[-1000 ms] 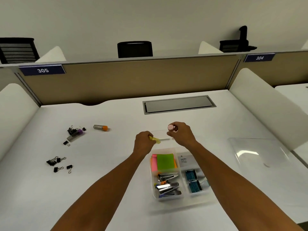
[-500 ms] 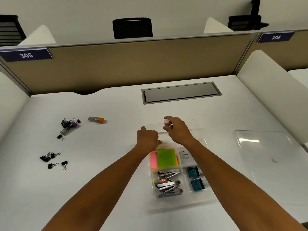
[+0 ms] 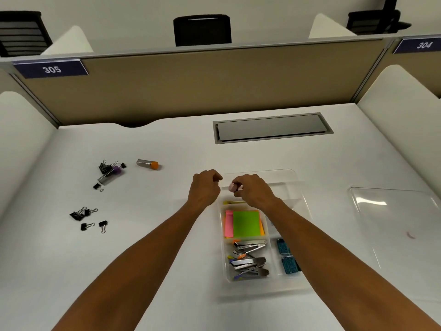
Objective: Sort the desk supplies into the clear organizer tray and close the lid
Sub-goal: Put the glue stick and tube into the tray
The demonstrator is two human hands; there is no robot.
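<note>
Right hand (image 3: 253, 191) grips a pink-capped item (image 3: 232, 187) over the organizer tray (image 3: 297, 177), desk centre. Left hand (image 3: 205, 188) curled, empty, at the tray's 9 o'clock edge. Lid (image 3: 396, 223) lies at 3 o'clock.

A white desk (image 3: 167, 271) carries a clear organizer tray (image 3: 303, 201). Right of the tray, apart from it, lies the clear lid (image 3: 401, 225). Well left of the tray lie black binder clips (image 3: 82, 215), more clips with a purple-capped stapler (image 3: 109, 174), and an orange-capped stapler (image 3: 147, 164). Beyond the tray, a grey cable hatch (image 3: 272, 127) sits flush in the desk.
</note>
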